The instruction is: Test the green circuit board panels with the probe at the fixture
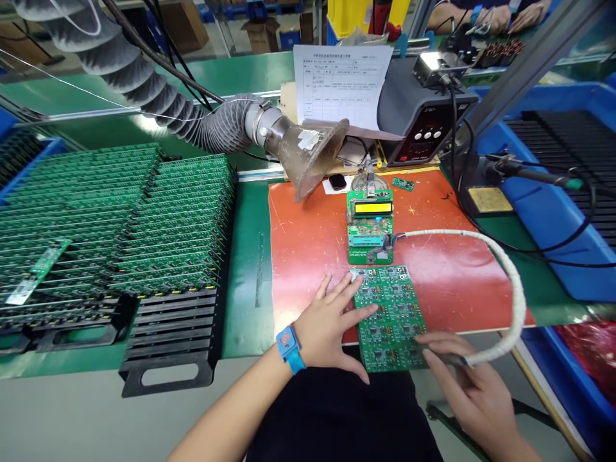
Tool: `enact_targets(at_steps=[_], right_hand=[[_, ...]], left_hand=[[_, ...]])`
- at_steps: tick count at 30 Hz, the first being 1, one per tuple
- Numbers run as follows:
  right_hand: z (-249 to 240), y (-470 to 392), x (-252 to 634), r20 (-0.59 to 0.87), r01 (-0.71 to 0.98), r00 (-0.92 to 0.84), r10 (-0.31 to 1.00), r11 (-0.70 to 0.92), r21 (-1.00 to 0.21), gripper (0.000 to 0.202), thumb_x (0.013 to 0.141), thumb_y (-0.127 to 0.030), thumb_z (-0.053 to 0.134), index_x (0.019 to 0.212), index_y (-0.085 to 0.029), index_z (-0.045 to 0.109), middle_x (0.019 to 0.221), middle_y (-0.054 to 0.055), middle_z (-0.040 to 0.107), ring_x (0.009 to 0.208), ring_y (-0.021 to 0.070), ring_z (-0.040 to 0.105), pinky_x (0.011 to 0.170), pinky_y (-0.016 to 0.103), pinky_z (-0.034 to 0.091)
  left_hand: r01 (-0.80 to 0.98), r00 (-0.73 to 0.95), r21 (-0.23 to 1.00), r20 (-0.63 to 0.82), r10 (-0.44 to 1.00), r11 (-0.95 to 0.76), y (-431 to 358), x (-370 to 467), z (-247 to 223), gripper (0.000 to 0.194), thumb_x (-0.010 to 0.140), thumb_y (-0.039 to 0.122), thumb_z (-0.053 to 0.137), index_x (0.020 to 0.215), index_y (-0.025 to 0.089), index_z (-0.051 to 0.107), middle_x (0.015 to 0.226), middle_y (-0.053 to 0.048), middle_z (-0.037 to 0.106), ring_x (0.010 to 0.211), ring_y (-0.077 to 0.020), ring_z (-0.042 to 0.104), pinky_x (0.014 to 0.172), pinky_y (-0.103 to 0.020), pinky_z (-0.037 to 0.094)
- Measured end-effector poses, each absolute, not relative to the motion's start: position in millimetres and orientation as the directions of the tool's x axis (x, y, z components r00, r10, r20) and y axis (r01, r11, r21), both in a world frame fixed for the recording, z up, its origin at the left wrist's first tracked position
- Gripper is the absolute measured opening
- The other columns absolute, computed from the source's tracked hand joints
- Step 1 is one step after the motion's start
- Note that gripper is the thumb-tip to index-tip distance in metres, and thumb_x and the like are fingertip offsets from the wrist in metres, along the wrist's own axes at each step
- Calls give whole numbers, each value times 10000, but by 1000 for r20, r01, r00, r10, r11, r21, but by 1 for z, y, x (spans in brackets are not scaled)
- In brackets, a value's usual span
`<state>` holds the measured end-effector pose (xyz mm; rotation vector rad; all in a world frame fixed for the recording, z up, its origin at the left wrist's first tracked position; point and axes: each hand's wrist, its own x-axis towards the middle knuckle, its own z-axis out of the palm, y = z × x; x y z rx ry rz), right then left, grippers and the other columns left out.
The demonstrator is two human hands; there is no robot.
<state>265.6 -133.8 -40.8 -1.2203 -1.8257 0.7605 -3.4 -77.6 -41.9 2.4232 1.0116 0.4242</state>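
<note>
A green circuit board panel [391, 337] with repeated small circuits lies at the front edge of the orange mat. My left hand [323, 328], wearing a blue wrist band, is spread open with its fingertips on the panel's left side. My right hand [474, 388] is closed around a dark probe-like piece [452, 359] at the end of a white-wrapped cable [517, 282], by the panel's lower right corner. My fingers partly hide that piece; whether its tip touches the board I cannot tell. The cable runs to a green programmer board [370, 224] with a lit yellow display, just behind the panel.
Racks of upright green boards [178, 218] fill the left side. A fume-extraction hose [308, 151] hangs over the mat [308, 256]. Behind stand a paper sheet [341, 83] and a soldering station [423, 122]. Blue bins [572, 256] are at right. Another person's hands [510, 18] show far back.
</note>
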Motion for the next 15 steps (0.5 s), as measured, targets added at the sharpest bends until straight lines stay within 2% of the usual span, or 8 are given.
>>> enact_targets(at_steps=[8, 15], right_hand=[[-38, -131, 258, 314, 473, -197, 929, 370, -800, 155, 862, -94, 565, 967, -207, 578, 945, 80, 641, 888, 199, 634, 776, 327, 528], [-24, -132, 258, 235, 450, -113, 966, 260, -854, 123, 836, -134, 633, 924, -219, 627, 915, 56, 682, 870, 204, 655, 807, 348, 541]], left_hand=[[589, 671, 508, 125, 731, -628, -79, -3, -44, 1092, 522, 867, 600, 1409, 267, 385, 1548, -172, 138, 1412, -408, 161, 1109, -660, 71], [589, 673, 496, 137, 727, -638, -78, -2, -42, 1054, 551, 840, 615, 1400, 255, 402, 1544, -183, 143, 1422, -399, 124, 1112, -647, 87]])
